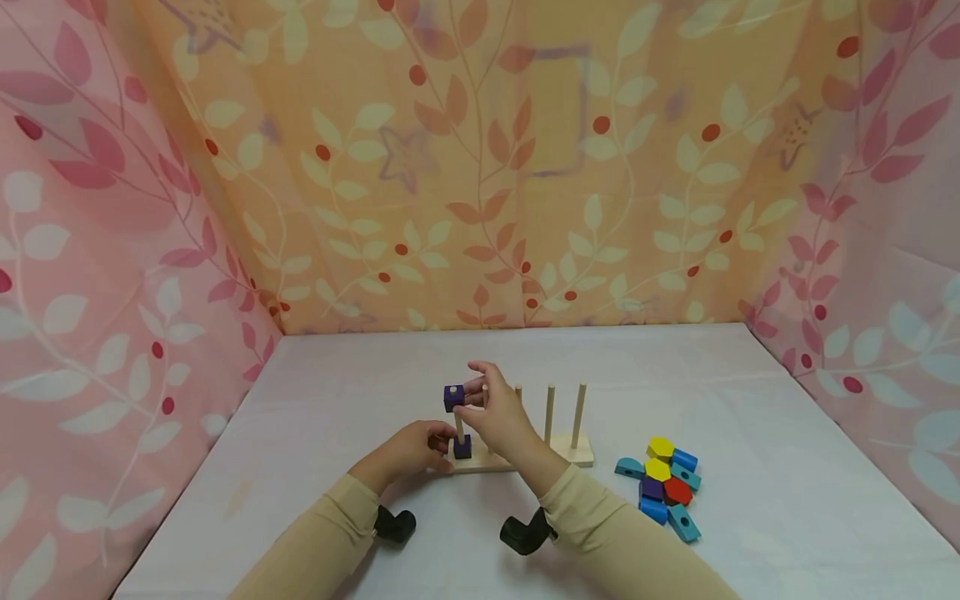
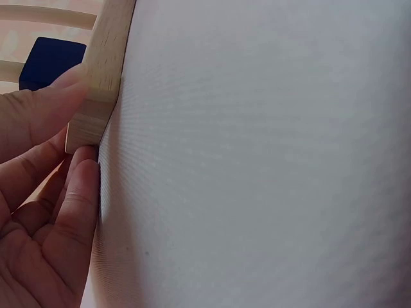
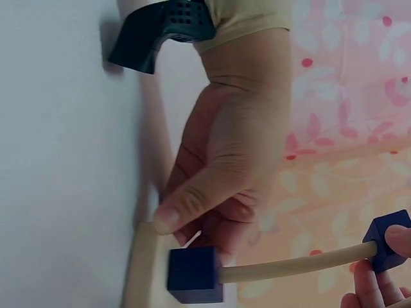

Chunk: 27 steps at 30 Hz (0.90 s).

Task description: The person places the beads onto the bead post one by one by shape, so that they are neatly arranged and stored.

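Note:
A wooden base (image 1: 573,454) with several upright pegs (image 1: 578,414) stands mid-table. One dark blue cube (image 1: 462,447) sits at the bottom of the leftmost peg. My right hand (image 1: 487,406) pinches a second dark blue cube (image 1: 453,397) at the top of that peg; the right wrist view shows this cube (image 3: 385,242) on the peg's tip and the lower cube (image 3: 194,274) at the base. My left hand (image 1: 420,448) grips the base's left end (image 2: 96,83), thumb on top and fingers underneath.
A heap of coloured blocks (image 1: 663,487), yellow, blue, red, purple and teal, lies on the white table (image 1: 787,500) right of the base. Patterned cloth walls (image 1: 480,167) close in the back and both sides.

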Tool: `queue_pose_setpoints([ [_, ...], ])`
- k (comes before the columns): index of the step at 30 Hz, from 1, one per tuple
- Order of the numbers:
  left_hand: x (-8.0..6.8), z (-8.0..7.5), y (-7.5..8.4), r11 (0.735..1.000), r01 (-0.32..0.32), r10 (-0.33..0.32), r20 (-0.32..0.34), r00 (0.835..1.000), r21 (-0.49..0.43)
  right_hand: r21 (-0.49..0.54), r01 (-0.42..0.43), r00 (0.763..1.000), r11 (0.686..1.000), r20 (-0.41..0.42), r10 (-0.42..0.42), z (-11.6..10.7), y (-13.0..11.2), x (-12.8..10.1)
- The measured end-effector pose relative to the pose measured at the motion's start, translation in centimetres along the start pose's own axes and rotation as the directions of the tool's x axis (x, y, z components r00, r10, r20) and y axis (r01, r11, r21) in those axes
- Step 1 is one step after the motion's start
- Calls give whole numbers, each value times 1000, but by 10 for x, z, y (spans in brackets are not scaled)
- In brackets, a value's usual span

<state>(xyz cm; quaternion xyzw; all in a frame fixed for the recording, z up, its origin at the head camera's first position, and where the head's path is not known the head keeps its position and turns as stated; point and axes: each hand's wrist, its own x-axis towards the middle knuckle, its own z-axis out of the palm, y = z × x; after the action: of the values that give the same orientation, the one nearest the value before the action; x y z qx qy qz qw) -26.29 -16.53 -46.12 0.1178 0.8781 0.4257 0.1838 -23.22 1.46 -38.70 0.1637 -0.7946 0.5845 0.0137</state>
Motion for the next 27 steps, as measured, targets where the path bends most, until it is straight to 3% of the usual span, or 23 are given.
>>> queue_pose_setpoints([
  [13,0,1,0,1000,-4,3,8,1000,30,8,-35,999,999,-30,35,15,40,-7],
  [27,-3,0,2,1000,-10,11,-5,1000,20,52,-87,996,995,-18,88,23,64,-12],
])
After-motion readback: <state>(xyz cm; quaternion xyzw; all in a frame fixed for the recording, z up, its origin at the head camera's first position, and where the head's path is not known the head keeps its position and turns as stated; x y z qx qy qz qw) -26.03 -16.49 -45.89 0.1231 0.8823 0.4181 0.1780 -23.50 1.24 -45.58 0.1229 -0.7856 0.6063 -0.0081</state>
